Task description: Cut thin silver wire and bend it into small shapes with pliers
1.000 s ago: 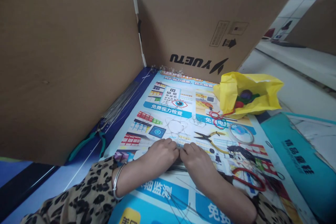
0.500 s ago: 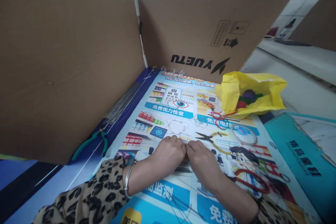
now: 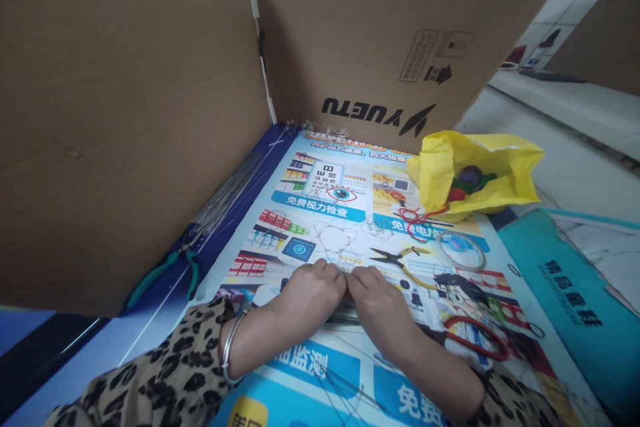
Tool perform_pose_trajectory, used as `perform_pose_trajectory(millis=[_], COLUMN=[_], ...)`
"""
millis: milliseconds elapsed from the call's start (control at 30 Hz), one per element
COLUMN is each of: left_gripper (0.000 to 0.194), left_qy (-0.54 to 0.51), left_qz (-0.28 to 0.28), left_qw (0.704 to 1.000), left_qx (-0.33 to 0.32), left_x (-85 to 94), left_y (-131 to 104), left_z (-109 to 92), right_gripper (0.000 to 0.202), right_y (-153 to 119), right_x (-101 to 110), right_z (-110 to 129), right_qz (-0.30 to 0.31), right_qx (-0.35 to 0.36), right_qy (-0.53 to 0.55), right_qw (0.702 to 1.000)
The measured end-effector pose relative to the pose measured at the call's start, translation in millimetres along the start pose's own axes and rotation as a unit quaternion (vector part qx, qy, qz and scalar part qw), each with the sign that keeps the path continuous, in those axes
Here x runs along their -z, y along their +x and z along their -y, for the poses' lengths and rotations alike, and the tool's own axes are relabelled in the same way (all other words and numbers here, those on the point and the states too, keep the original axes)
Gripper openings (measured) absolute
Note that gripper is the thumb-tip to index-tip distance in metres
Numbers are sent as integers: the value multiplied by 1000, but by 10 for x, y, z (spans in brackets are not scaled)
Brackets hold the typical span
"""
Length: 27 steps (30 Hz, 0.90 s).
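My left hand (image 3: 311, 290) and my right hand (image 3: 381, 300) meet above the printed poster (image 3: 295, 407), fingers curled and thumbs hidden. Both are closed, fingertips almost touching; whatever lies between them is too small or covered to make out. Just beyond them lies a thin wire bent into a flower-like outline (image 3: 336, 238). To the right of that rest pliers with yellow handles (image 3: 400, 258), jaws pointing left. Several loose dark wires (image 3: 340, 390) lie on the poster below my hands.
Cardboard walls (image 3: 350, 33) stand at the left and back. A yellow bag (image 3: 435, 167) holding yarn-like balls sits at the right, red cord (image 3: 415, 217) by it. Teal-handled pliers (image 3: 193, 270) and a wire bundle (image 3: 225, 200) lie left. A clear ring (image 3: 483, 257) and red loop (image 3: 493, 355) lie right.
The whole view has shifted slightly, so my hands and the things appear a little further left. My hands stay together in nearly the same closed pose.
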State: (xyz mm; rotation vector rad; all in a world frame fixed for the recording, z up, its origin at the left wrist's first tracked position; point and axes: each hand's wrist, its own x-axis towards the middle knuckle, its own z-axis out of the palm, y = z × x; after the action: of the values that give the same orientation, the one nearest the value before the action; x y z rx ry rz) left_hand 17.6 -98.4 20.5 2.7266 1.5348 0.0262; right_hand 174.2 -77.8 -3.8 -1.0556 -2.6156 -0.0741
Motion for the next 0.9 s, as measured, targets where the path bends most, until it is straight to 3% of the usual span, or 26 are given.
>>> perform_pose_trajectory(millis=[167, 300, 400, 533, 633, 800, 900], left_gripper=[7, 15, 19, 13, 6, 11, 15], left_qy=[-42, -112, -236, -428, -548, -650, -692], left_qz=[-52, -86, -93, -104, -73, -55, -67], left_qw=[997, 988, 963, 887, 813, 725, 682], left_qx=[30, 70, 96, 141, 185, 223, 227], left_x=[-4, 13, 41, 46, 4, -69, -78], left_y=[-21, -8, 25, 67, 84, 99, 109], left_z=[66, 149, 200, 244, 257, 226, 189], right_gripper=[21, 18, 11, 11, 15, 20, 22], right_y=[49, 107, 128, 119, 107, 124, 138], right_x=[1, 36, 40, -9, -32, 9, 32], right_z=[-38, -74, -93, -111, -109, -71, -52], right_qz=[5, 17, 25, 28, 26, 35, 29], right_qx=[-80, -135, -179, -234, -263, -305, -316], right_qy=[140, 296, 381, 502, 575, 646, 669], right_qw=[987, 946, 907, 832, 774, 699, 672])
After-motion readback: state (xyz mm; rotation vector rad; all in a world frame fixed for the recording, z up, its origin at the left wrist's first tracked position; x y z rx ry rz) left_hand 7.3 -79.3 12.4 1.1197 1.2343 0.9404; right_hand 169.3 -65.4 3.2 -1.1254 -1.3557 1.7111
